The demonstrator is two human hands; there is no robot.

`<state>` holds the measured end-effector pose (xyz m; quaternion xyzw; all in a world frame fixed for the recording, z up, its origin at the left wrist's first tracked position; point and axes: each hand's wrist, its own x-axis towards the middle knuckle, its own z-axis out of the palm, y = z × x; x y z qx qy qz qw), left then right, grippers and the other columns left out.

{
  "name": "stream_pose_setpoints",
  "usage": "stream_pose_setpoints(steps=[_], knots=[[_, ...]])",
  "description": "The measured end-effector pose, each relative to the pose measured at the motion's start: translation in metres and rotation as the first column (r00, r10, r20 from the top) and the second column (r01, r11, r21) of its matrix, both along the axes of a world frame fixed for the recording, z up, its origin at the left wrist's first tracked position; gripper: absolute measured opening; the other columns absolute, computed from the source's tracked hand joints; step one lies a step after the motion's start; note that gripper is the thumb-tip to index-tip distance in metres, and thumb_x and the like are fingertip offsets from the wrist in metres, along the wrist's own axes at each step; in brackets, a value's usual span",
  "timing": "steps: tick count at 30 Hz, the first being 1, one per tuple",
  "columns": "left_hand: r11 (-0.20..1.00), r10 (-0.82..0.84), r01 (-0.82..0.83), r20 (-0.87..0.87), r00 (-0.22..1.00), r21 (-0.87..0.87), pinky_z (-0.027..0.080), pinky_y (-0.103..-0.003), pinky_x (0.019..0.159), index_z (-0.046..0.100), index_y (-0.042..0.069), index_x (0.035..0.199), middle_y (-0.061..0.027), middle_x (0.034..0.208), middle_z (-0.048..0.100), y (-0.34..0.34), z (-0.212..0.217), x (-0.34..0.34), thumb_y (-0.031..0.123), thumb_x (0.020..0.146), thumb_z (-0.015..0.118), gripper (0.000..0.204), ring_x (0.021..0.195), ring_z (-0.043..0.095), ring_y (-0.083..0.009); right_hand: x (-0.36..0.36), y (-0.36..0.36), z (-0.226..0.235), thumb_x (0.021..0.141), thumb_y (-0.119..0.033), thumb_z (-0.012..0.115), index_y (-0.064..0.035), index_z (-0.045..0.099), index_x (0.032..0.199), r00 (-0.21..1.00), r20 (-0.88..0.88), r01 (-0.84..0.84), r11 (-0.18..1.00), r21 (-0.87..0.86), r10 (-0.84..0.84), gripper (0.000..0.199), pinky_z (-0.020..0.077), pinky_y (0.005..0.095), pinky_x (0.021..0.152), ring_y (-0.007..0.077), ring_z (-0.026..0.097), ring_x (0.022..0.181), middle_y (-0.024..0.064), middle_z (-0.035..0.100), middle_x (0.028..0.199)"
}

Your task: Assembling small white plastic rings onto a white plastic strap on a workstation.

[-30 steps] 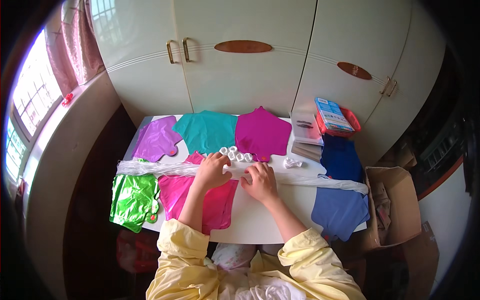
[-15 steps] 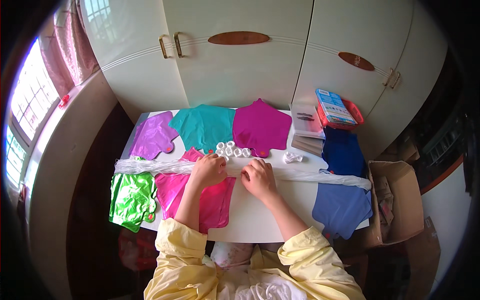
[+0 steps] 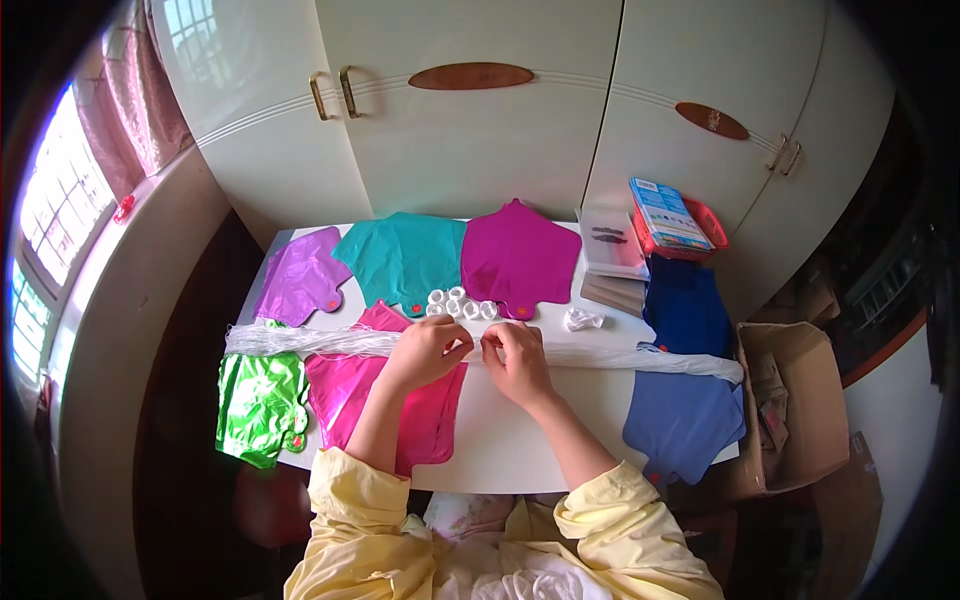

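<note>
A: Where does the white strand bundle (image 3: 600, 354) lie?

B: Across the counter (image 3: 505, 450), mid-frame, over the pink foil piece (image 3: 425, 425). Long axis runs left to right, dipping slightly toward the right. Left end, by the green foil piece (image 3: 262, 405), is looser; right end, near the cardboard box (image 3: 800, 410), looks gathered.

A: State of the grip?

B: Left hand (image 3: 425, 352) and right hand (image 3: 517, 360) face each other at the bundle's middle, fingers curled, thumbs near fingertips, a narrow gap between the hands. Whether either has hold of a strand — cannot tell.

A: Handling?

B: Probably light, limp, a little slippery; single strands look likely to snag. Best hold, I judge: a fingertip pinch for one strand, a loose full-hand wrap near the middle for the lot.

A: Nearby?

B: Small white coils (image 3: 471, 310) — clustered just above the hands.
</note>
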<state>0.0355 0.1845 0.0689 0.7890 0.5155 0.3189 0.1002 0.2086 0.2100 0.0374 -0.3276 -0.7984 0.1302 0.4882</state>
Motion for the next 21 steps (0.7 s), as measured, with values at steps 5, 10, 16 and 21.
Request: stream_pose_setpoints(steps=[5,10,16,21], knots=[[0.963,0.063,-0.010,0.189,0.980,-0.269,0.047,-0.029,0.059,0.065,0.001,0.082,-0.0087,0.076,0.062,-0.005,0.014,0.010,0.006,0.079,0.062,0.007,0.069,0.060,-0.0130,0.003,-0.002,-0.002,0.075,-0.002,0.060,-0.0062,0.051,0.086,0.993,-0.103,-0.059,0.997,-0.055,0.053,0.015,0.0403,0.0361,0.070,0.0228,0.056,0.072,0.0061,0.057,0.075],[0.899,-0.033,0.346,0.748,0.663,-0.267,0.049,-0.026,0.068,0.062,-0.005,0.086,-0.0062,0.081,0.065,-0.005,0.002,0.014,0.010,0.088,0.057,0.016,0.078,0.061,-0.0111,0.004,-0.007,-0.001,0.078,0.006,0.050,-0.0028,0.046,0.099,0.904,-0.366,-0.357,0.863,-0.357,0.222,0.023,0.0432,0.0274,0.071,0.0148,0.054,0.082,0.0060,0.055,0.089],[0.850,-0.163,0.495,0.807,0.568,-0.177,0.050,-0.027,0.075,0.063,-0.006,0.095,-0.0097,0.091,0.066,-0.006,0.002,0.018,0.008,0.088,0.057,0.016,0.082,0.062,-0.0133,0.003,0.000,-0.005,0.074,0.009,0.046,-0.0046,0.038,0.117,0.605,-0.714,-0.759,0.523,-0.387,0.351,0.046,0.0446,0.0302,0.081,0.0161,0.053,0.096,0.0074,0.053,0.105],[0.848,-0.109,0.470,0.790,0.603,-0.243,0.051,-0.025,0.073,0.063,-0.005,0.099,-0.0096,0.092,0.066,-0.008,0.001,0.018,0.004,0.088,0.056,0.016,0.084,0.061,-0.0123,0.007,-0.003,0.005,0.075,0.013,0.043,-0.0079,0.033,0.129,0.509,-0.786,-0.861,0.238,-0.450,0.352,0.058,0.0449,0.0300,0.087,0.0144,0.051,0.103,0.0068,0.051,0.112]])
